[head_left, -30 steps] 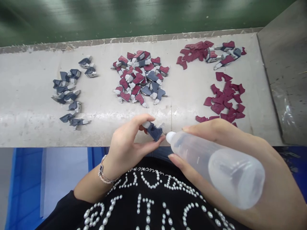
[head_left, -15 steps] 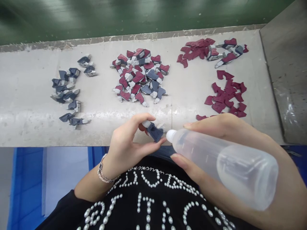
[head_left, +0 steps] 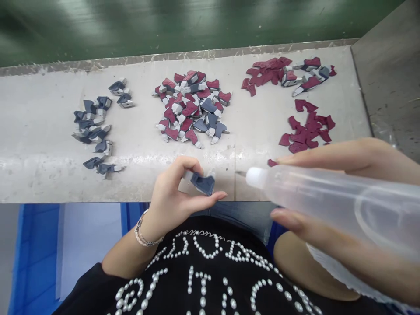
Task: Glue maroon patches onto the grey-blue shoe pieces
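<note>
Contents of one workstation, seen from above. A green conveyor belt runs along the far side. A long pale grey work shelf lies across the scene, with a grey metal panel at its right end and a blue plastic crate below it at near left. Nearest the viewer is a black top with pearl beads, with blue jeans just beyond it. On the shelf: one loose pile of dark blue parts with grey ends at left; one mixed pile of blue parts and maroon pieces at centre; one mixed group at far right; one pile of maroon pieces at right, nearer; and a lone maroon piece just beyond the bottle's tip. Right hand: closed around a translucent squeeze bottle, held nearly level, its white nozzle pointing left. Left hand: closed in a pinch on a dark blue part, held just above the shelf's near edge, near the nozzle but not touching it. Beaded bracelet on the left wrist.
</note>
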Available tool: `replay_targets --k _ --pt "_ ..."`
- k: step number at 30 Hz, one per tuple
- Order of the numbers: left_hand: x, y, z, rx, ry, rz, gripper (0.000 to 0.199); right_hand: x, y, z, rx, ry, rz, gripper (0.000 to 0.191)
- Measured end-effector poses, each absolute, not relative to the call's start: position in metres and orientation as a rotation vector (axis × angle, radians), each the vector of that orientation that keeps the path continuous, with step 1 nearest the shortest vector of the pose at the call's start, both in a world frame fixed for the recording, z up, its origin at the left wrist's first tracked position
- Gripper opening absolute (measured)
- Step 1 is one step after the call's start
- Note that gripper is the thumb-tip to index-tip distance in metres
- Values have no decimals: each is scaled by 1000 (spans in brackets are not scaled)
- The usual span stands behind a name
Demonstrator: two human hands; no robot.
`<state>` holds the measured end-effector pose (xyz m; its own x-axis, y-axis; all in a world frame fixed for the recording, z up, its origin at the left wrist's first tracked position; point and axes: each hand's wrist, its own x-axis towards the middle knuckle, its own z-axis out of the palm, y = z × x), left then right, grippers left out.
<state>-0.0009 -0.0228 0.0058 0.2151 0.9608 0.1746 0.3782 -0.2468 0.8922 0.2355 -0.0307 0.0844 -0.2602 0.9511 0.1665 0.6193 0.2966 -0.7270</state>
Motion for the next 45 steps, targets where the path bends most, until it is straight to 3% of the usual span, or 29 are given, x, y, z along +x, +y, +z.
replay_targets --k 4,8,11,15,20,24,29,38,45 --pt "-3 -18 -1 1555 1217 949 45 251 -14 63 -1251 -1731 1089 47" --pt "-5 -19 -8 1317 1211 843 46 250 3 29 -1157 -1545 1445 41" --pt "-6 -21 -11 1224 1195 802 36 238 13 6 -1213 -1585 1388 48" --pt "-7 -21 -14 1261 1195 842 23 226 20 -13 -1246 -1738 1301 30" --pt "-12 -21 -18 1376 1225 832 21 250 16 -4 -1523 -1836 1127 52" --pt "-12 -23 -19 1445 1191 809 20 287 21 1 -2006 -1702 778 20" --pt "-7 -25 -21 1521 1175 810 20 298 36 -14 -2361 -1603 525 14" --pt "-4 -30 -22 1552 1101 852 25 294 39 -21 -2278 -1609 705 8" --pt "5 -31 -29 1341 1007 955 24 267 0 18 -1861 -1842 1063 7"
